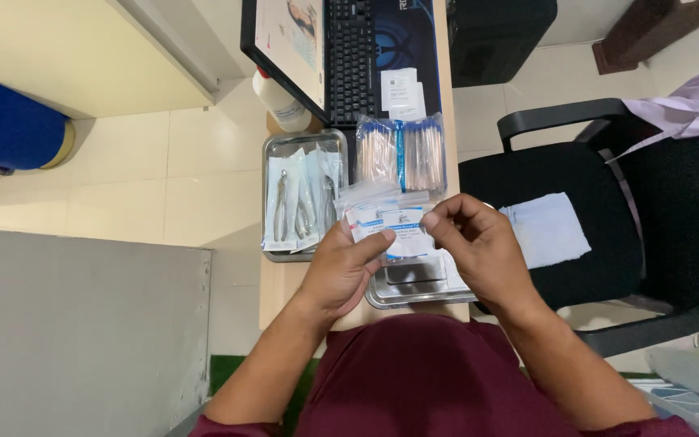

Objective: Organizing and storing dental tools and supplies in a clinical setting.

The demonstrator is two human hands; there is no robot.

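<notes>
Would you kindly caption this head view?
Both hands, left hand and right hand, hold a small packet above metal trays.

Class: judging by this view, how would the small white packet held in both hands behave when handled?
The small white packet is probably light and floppy: both hands' fingers pinch it by its edges. It looks flat, so unlikely to roll. Its smooth wrapper may be slippery.
</notes>
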